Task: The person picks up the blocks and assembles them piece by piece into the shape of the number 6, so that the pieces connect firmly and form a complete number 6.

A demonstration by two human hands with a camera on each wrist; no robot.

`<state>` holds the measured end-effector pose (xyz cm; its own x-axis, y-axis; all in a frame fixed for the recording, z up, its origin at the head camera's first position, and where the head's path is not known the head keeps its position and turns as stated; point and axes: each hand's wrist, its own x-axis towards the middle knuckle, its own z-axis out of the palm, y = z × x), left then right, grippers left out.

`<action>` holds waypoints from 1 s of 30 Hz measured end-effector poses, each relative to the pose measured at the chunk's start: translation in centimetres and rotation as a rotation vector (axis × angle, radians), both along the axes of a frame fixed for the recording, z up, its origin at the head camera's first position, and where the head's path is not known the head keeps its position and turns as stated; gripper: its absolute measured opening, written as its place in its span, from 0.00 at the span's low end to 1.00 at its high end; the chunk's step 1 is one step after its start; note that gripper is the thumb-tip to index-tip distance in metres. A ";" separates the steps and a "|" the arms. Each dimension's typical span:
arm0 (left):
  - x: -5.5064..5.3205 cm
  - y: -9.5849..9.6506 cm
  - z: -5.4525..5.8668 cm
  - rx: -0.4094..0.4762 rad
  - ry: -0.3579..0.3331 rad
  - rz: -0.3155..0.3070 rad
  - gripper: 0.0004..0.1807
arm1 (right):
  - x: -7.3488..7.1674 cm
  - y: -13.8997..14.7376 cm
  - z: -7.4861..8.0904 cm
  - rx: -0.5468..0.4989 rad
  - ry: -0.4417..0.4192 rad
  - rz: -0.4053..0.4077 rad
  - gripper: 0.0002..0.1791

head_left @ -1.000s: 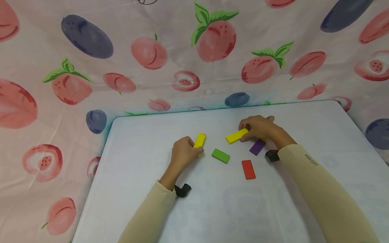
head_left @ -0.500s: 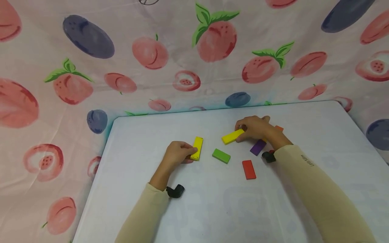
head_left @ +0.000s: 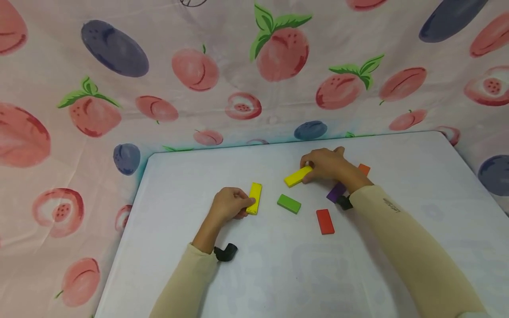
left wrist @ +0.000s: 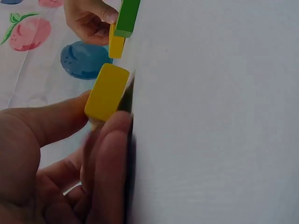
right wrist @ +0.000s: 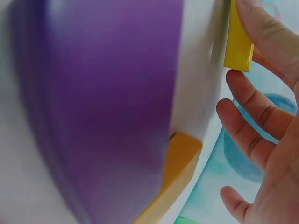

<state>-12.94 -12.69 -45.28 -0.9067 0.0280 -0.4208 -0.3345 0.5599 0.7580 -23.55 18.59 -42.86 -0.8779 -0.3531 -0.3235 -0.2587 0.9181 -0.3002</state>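
My left hand (head_left: 229, 204) pinches a yellow block (head_left: 256, 194) between thumb and fingers, left of the others on the white table. In the left wrist view the end of that yellow block (left wrist: 107, 92) faces the camera, the thumb at its side. Farther back, my right hand (head_left: 324, 164) grips a second yellow block (head_left: 296, 176) at its right end. The right wrist view shows this yellow block (right wrist: 239, 42) between thumb and fingers, the other fingers spread. A green block (head_left: 289, 203) lies between the two hands.
A red block (head_left: 325, 221) lies nearer the front. Beneath the right wrist are a purple block (head_left: 336, 192), partly covered, and an orange block (head_left: 363, 169). An orange-yellow block (right wrist: 182, 154) shows behind the purple one. Fruit-print cloth (head_left: 238, 66) rises behind the white table (head_left: 278, 274).
My left hand has drawn its yellow block toward the front and slightly left. The right hand has shifted left with its yellow block, uncovering the orange block. Green and red blocks stay put.
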 end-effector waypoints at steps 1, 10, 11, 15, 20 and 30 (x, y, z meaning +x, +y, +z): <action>0.0 -0.1 0.0 -0.018 0.009 -0.002 0.14 | -0.1 -0.2 0.0 -0.001 0.002 0.003 0.18; -0.3 -0.9 -0.8 0.013 0.065 -0.043 0.14 | -0.5 -2.0 0.3 0.003 -0.012 0.018 0.18; -0.4 -1.0 -0.9 0.028 0.064 -0.049 0.16 | -0.5 -2.1 0.3 0.003 -0.014 0.019 0.19; -0.7 -1.5 -1.5 0.097 0.042 -0.059 0.22 | -0.5 -2.6 0.1 0.001 -0.009 0.033 0.22; -0.9 -1.8 -1.7 0.158 -0.003 -0.055 0.25 | -0.5 -3.1 -0.2 -0.007 0.002 0.047 0.23; -0.9 -1.8 -1.5 0.188 -0.045 -0.055 0.24 | -0.6 -4.0 -0.3 -0.001 0.007 0.050 0.23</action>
<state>-13.89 -14.47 -46.81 -0.8818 0.1592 -0.4439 -0.3434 0.4286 0.8357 -24.17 14.64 -43.19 -0.8612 -0.3972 -0.3172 -0.3063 0.9035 -0.2997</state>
